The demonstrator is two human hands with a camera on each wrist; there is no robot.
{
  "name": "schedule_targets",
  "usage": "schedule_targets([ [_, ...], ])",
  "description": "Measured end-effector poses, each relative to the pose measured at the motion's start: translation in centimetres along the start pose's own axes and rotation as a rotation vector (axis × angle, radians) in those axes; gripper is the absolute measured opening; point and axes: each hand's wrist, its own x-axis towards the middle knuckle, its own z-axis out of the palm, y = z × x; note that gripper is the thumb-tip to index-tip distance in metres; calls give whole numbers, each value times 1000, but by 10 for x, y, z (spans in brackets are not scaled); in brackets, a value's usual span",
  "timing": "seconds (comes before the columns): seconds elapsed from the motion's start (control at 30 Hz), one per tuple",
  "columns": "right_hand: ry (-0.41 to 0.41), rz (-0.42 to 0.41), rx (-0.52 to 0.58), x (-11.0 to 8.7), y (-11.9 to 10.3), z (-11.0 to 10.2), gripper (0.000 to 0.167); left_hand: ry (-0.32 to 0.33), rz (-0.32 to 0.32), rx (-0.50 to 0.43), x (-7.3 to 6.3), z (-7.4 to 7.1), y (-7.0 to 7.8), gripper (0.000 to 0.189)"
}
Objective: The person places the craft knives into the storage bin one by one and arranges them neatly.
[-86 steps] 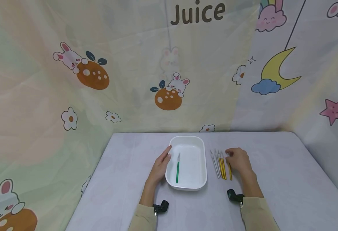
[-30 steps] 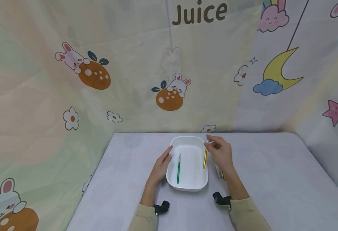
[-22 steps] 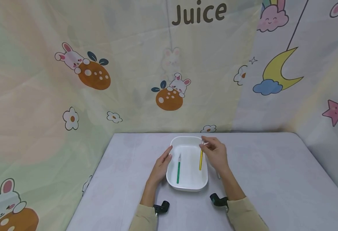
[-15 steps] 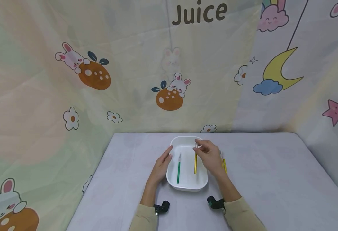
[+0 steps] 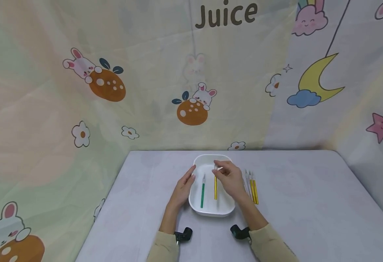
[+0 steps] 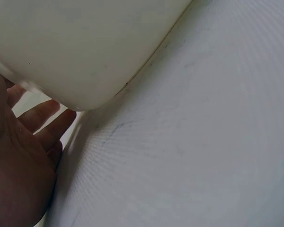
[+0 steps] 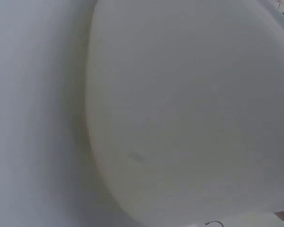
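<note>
A white tray [image 5: 196, 205] stands on the table, with a green pen-shaped tool [image 5: 202, 194] lying in its left part, pale pointed tip toward the back. My left hand [image 5: 181, 189] rests along the tray's left rim, fingers fairly straight; in the left wrist view its fingertips meet the tray wall [image 6: 85, 56]. My right hand [image 5: 229, 179] pinches a yellow pen-shaped tool [image 5: 216, 189] near its pale upper end, over the tray's middle right, roughly parallel to the green one. The right wrist view is filled mostly by the tray's outer wall [image 7: 189, 113], the hand barely showing.
Right of the tray, several similar tools lie side by side, with yellow ones [image 5: 255, 191] and silver ones [image 5: 246, 182], partly behind the right forearm. A white cloth covers the table [image 5: 309, 203]. A printed curtain [image 5: 152, 91] hangs behind it.
My right hand has picked up a yellow pen-shaped tool from the row at the right and carried it left, across the rim, over the tray. My left hand has stayed on the tray.
</note>
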Motion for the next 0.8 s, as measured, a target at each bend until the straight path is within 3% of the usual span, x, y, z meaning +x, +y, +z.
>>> schedule_targets([
  [0.57, -81, 35, -85, 0, -2, 15, 36, -5, 5, 3, 1, 0, 0, 45],
  [0.8, -148, 92, -234, 2, 1, 22, 41, -20, 13, -14, 0, -1, -1, 45],
])
